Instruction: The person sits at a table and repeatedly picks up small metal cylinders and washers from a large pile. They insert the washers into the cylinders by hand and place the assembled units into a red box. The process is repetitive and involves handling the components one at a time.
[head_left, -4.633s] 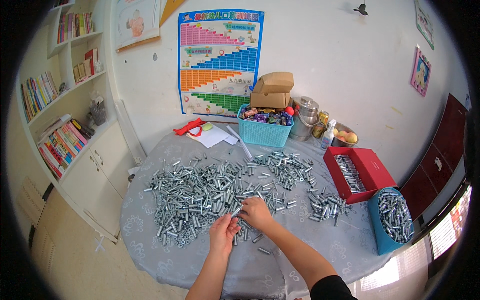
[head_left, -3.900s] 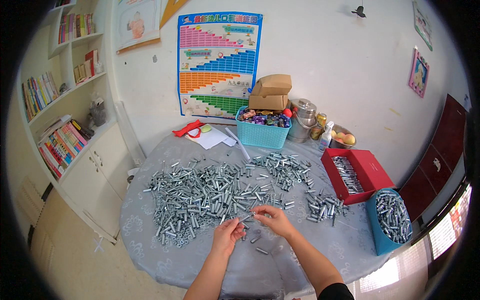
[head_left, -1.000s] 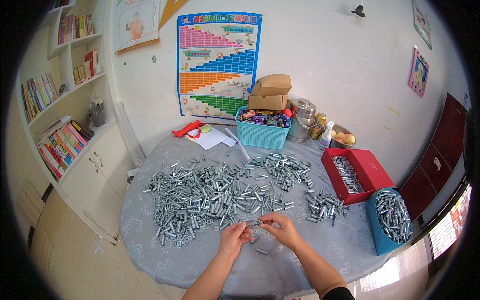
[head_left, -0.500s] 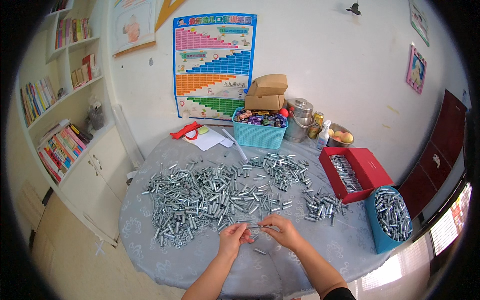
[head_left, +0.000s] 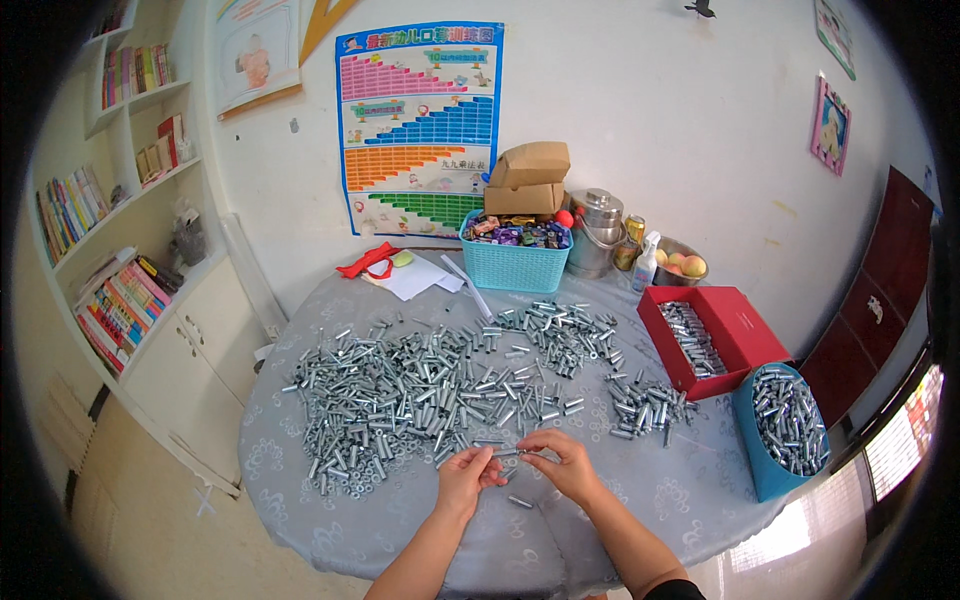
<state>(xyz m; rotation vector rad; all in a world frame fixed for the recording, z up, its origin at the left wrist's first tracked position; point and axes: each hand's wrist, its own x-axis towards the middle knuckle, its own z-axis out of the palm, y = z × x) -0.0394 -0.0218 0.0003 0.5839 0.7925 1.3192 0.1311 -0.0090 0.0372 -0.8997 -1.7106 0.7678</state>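
Note:
Over the near middle of the table, my left hand [head_left: 464, 480] and my right hand [head_left: 563, 468] face each other, both closed. Their fingertips pinch the two ends of a slim silvery metal bolt [head_left: 507, 452], held about level. Small details at its right end are hidden by my right fingers. Just beyond and to the left spreads a big heap of loose metal sleeves and bolts [head_left: 400, 390], with small nuts or washers [head_left: 368, 475] along its near edge. One short metal piece [head_left: 520, 501] lies alone below my hands.
A smaller pile of bolts [head_left: 648, 405] lies right of the heap. Beyond it are a red box [head_left: 735, 325] and a blue bin [head_left: 765, 470], both holding metal pieces. At the back stand a turquoise basket [head_left: 515, 268], a metal pail [head_left: 592, 255], a spray bottle [head_left: 646, 262] and a fruit bowl [head_left: 683, 278].
My hands stay nearly in place on the bolt, with only slight finger movement. The whole view has shifted a little; the piles look the same.

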